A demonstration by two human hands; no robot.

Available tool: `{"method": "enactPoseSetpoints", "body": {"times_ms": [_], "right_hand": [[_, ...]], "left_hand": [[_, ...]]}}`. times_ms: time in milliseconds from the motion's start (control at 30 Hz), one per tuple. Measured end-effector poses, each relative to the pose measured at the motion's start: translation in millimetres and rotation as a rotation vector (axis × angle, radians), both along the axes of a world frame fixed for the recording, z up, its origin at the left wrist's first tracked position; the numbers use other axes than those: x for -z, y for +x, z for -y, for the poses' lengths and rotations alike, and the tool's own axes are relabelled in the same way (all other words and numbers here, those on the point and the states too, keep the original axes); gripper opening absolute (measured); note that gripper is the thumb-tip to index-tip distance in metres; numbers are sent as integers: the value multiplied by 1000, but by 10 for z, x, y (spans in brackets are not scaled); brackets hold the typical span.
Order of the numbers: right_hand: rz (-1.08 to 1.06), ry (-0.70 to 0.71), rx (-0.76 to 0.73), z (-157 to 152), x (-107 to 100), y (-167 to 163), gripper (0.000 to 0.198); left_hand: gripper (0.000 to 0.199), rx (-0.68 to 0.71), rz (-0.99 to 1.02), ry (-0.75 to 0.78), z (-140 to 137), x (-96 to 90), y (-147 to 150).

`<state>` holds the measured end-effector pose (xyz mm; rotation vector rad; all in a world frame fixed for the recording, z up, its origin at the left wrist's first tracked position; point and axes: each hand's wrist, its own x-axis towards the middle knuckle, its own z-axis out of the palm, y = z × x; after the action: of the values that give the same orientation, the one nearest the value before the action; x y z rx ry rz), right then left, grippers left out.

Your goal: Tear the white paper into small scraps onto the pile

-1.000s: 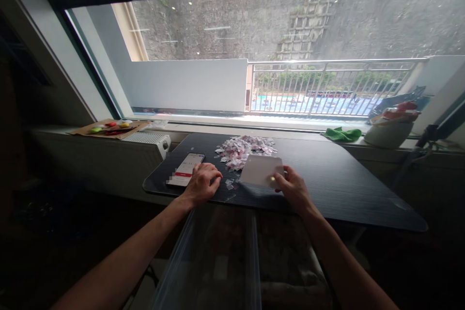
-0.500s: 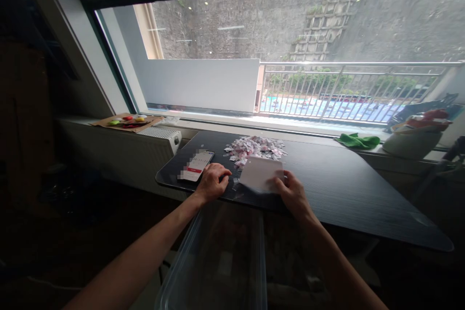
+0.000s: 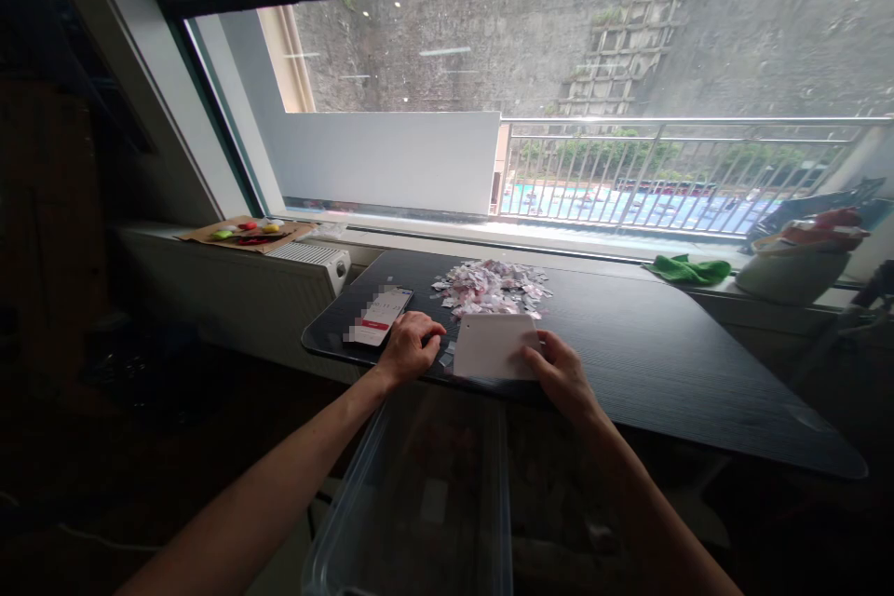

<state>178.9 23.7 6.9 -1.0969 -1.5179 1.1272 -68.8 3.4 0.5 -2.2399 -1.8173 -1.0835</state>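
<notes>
My right hand (image 3: 562, 372) grips the right edge of a flat white plastic scraper (image 3: 493, 346), a rounded sheet with a small hole in one corner. The scraper is over the table's front edge, just in front of a heap of small pinkish-white paper scraps (image 3: 493, 284). At the table edge rests my left hand (image 3: 412, 345), its fingers curled in and nothing visible in them. Beside it lies a phone (image 3: 377, 317) with a lit screen and a red bar. A few loose scraps (image 3: 448, 355) lie between my left hand and the scraper.
Below the front edge of the dark table (image 3: 629, 354) stands a clear plastic bin (image 3: 507, 503). A green cloth (image 3: 688, 270) and a pale sack (image 3: 796, 270) are on the sill at right. Behind left are a radiator (image 3: 307, 265) and a brown board (image 3: 202, 237) with colourful items.
The scraper has come toward the table's front edge and a little left, with my right hand moving along. My left hand has hardly moved.
</notes>
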Motion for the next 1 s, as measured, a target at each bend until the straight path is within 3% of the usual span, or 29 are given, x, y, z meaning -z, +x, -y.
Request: {"method": "enactPoseSetpoints", "body": {"times_ms": [233,567,767,1000], "right_hand": [[20,30,173,23,-12,8,29],[-123,92,-11,-39,90,-37,37],[-101,97,-121,-12,105,-64,35],[-101,56,18,-99,38,-118,37]], "left_hand": [[17,-1,-6,11,1,10,-7],[19,-1,-10,-8,2,-9,-2],[20,-7,-4,-20,-3,-5,-4],[20,0,9,-11,-6,-9,-3]]}}
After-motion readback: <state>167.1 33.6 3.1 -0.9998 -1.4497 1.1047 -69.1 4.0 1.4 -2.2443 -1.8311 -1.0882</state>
